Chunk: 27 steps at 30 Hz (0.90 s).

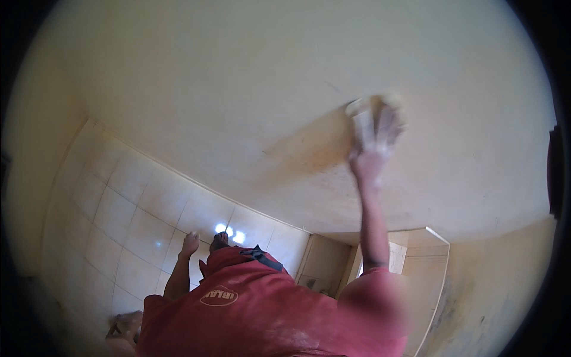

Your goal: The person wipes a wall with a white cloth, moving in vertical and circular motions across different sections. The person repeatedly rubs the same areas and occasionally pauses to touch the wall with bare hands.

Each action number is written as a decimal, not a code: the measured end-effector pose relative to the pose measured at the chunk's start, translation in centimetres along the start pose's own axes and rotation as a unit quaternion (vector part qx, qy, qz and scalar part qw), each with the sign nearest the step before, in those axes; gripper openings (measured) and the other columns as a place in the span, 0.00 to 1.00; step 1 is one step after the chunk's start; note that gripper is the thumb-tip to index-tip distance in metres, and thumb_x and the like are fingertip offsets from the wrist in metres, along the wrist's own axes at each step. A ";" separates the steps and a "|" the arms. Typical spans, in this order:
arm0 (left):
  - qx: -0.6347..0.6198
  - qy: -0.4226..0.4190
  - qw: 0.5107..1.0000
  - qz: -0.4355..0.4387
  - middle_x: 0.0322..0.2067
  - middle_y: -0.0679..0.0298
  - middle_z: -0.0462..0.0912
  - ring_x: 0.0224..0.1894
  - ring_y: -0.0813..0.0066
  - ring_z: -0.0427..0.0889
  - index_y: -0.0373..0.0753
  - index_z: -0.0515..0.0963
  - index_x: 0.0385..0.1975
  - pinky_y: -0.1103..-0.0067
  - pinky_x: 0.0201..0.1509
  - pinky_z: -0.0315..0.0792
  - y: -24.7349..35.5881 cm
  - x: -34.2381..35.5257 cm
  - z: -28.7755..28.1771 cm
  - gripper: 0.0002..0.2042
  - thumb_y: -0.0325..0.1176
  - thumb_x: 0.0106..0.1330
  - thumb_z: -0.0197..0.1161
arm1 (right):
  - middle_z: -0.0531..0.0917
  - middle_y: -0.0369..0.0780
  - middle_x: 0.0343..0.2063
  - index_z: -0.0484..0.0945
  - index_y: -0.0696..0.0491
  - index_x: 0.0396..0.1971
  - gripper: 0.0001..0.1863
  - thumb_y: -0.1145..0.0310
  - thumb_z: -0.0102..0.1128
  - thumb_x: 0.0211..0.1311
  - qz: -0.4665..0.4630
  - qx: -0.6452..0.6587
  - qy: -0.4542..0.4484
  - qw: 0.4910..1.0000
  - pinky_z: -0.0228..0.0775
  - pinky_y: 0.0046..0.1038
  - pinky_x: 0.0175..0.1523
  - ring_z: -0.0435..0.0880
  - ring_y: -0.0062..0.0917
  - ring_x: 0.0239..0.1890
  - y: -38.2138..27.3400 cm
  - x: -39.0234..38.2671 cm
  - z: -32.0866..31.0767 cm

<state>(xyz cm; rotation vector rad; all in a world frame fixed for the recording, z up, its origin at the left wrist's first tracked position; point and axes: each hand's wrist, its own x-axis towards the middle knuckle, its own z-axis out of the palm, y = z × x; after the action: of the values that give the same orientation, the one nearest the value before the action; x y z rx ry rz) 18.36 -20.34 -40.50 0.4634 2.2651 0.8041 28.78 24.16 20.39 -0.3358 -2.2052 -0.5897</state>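
Note:
Raised high against the pale wall (238, 77), my right hand (376, 134) is blurred by motion. Its dust-whitened fingers press a pale yellow pad (388, 102) to the wall; the pad's exact kind is not clear. A shadow and a brownish patch (318, 146) lie on the wall just left of this hand. Low on the left, my left hand (190, 243) hangs at the end of my lowered arm, away from the wall. It is small in view, and its finger posture is unclear.
Glossy beige tiles (154, 223) cover the floor, bordered by a baseboard along the wall. A dark-shod foot (219, 240) shows beside my red shirt (262, 315). At the lower right, a white-edged recess (425, 268) adjoins a stained wall (488, 285).

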 end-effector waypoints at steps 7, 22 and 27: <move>-0.026 0.227 0.915 0.333 0.61 0.46 0.69 0.65 0.49 0.66 0.32 0.66 0.62 0.60 0.69 0.60 27.6 -1.6 -12.7 0.23 0.38 0.72 0.55 | 0.52 0.49 0.74 0.65 0.38 0.70 0.42 0.78 0.56 0.51 0.022 -0.008 0.021 1.000 0.26 0.56 0.77 0.43 0.50 0.77 -0.5 0.1 -0.4; 0.026 0.347 0.741 0.574 0.66 0.47 0.68 0.70 0.52 0.65 0.32 0.70 0.64 0.62 0.73 0.61 48.8 -13.2 -15.2 0.29 0.18 0.58 0.53 | 0.78 0.46 0.58 0.84 0.49 0.47 0.21 0.71 0.72 0.49 0.031 0.268 -0.044 0.962 0.64 0.48 0.66 0.74 0.43 0.63 -4.6 -13.0 -8.7; -0.082 0.540 0.725 0.420 0.71 0.44 0.57 0.75 0.46 0.51 0.32 0.63 0.68 0.59 0.75 0.54 57.8 -15.1 -21.0 0.33 0.14 0.58 0.46 | 0.67 0.56 0.65 0.70 0.57 0.62 0.25 0.73 0.59 0.64 0.149 0.176 0.100 0.968 0.61 0.48 0.69 0.67 0.49 0.67 6.3 -16.2 -14.3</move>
<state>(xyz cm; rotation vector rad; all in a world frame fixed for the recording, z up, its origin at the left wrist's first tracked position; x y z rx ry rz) 20.10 6.17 17.02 1.2229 2.9089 2.1744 51.00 21.50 17.83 -0.3910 -1.9666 -0.0600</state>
